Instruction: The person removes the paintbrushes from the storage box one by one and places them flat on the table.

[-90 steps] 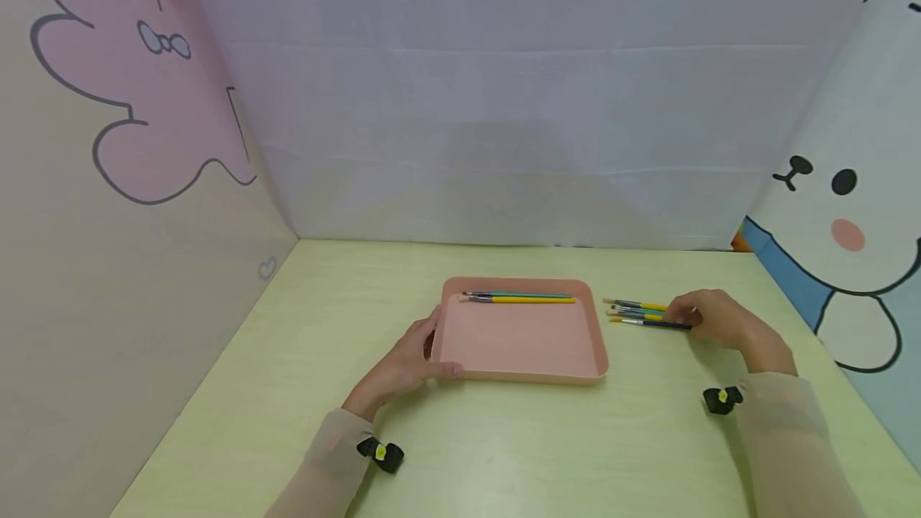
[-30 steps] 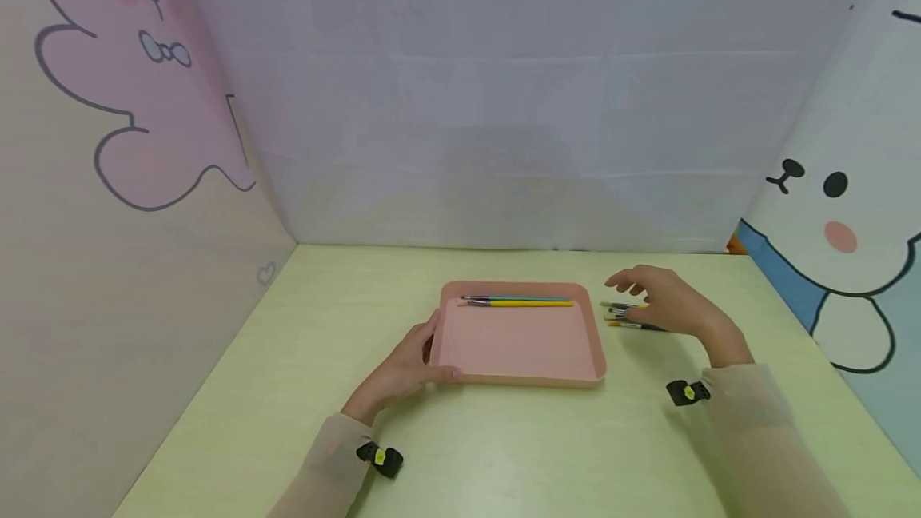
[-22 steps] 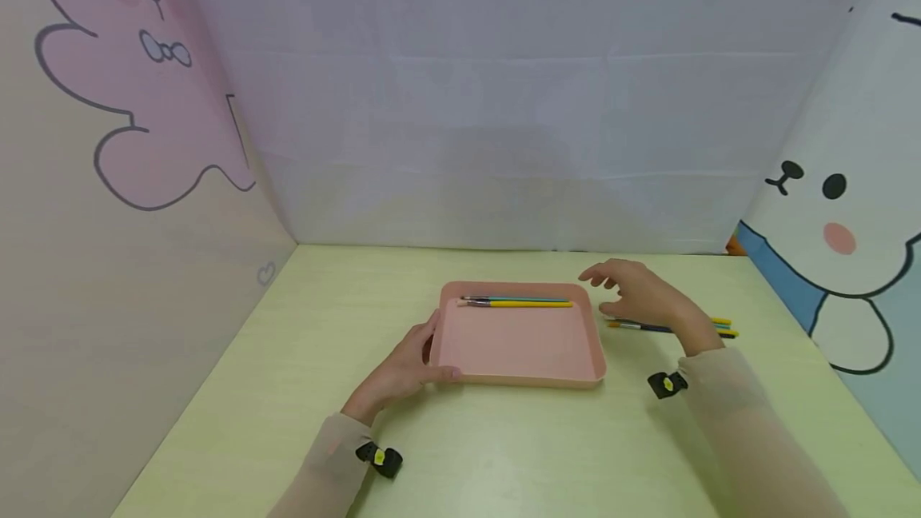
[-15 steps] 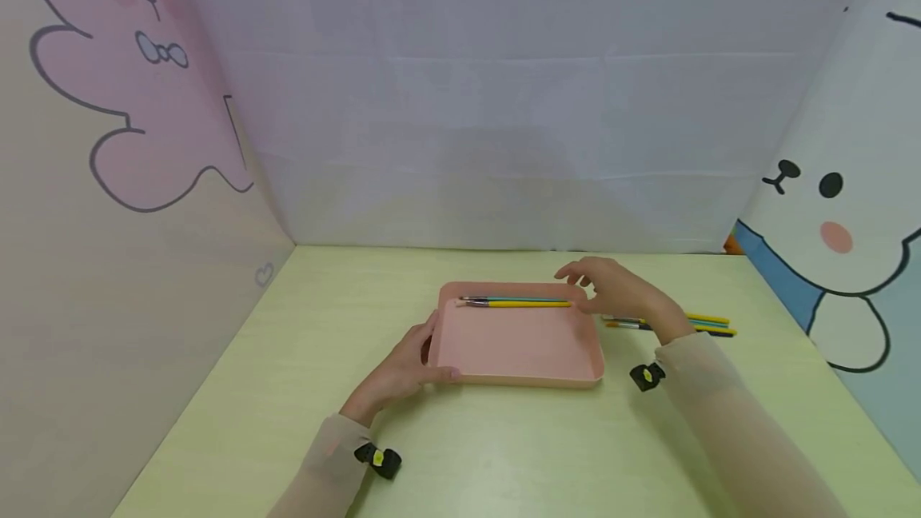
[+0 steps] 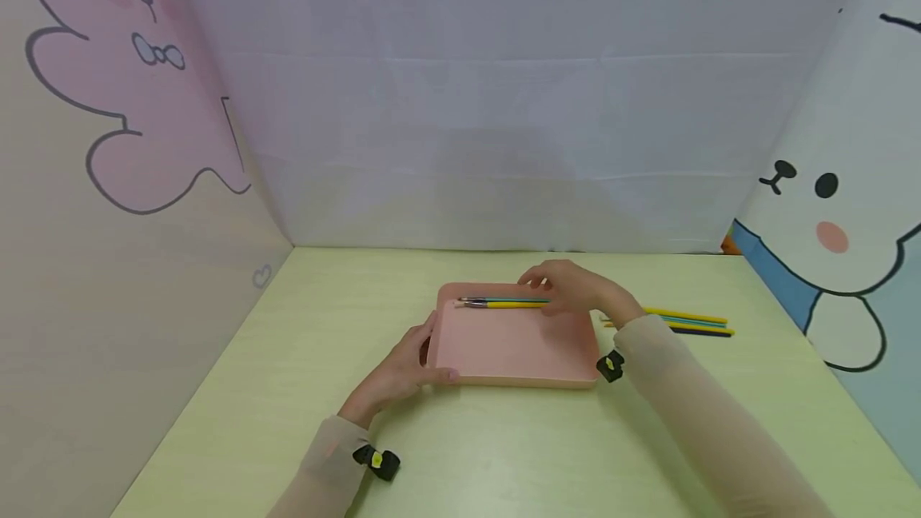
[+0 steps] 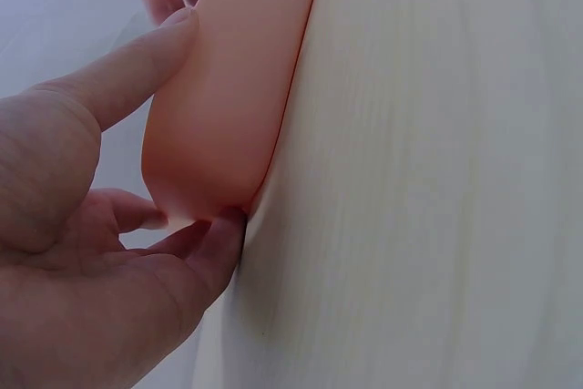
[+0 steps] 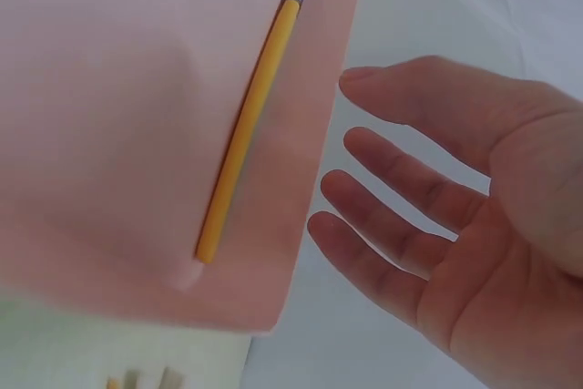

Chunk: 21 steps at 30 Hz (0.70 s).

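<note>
A shallow pink tray (image 5: 518,354) lies on the table. My left hand (image 5: 399,366) grips its left side, thumb on the front wall and fingers around the corner, as the left wrist view shows on the tray wall (image 6: 228,88). Inside, along the back, lie a yellow paintbrush (image 5: 511,305) and a teal one (image 5: 504,299). Above the tray's back right part hovers my right hand (image 5: 572,288), covering the brushes' handle ends. In the right wrist view that hand (image 7: 510,216) has loosely bent, spread fingers holding nothing, beside the yellow paintbrush (image 7: 246,134).
Several more paintbrushes (image 5: 694,320) lie side by side on the table right of the tray, their bristle ends partly behind my right forearm. A pale cloth wall (image 5: 460,142) rises behind the table, with printed side walls left and right.
My right hand has let go of the loose brushes at the right and moved left over the tray. My left hand keeps its hold; the brushes in the tray stay put.
</note>
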{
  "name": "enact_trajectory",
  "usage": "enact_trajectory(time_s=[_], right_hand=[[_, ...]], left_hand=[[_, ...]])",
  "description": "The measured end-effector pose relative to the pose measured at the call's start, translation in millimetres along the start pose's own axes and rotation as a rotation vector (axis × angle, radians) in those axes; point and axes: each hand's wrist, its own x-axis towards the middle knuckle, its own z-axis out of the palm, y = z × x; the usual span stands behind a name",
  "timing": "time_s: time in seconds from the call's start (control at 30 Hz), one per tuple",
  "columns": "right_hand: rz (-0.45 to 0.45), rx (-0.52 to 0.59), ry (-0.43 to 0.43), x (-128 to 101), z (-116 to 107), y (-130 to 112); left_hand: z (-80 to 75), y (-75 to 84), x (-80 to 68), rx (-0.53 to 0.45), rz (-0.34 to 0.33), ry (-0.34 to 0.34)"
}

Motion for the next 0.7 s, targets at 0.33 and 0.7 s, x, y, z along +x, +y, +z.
enact_trajectory(time_s=[0.33,0.7], right_hand=[[0.051,-0.011,-0.068,17.3,9.2,-5.4],[0.055,-0.043,-0.088,24.8,16.8,-6.9]], left_hand=[[-0.8,-0.1,0.3,-0.003,0.0,0.0],[-3.0,0.4,-0.8,0.001,0.008,-0.006]])
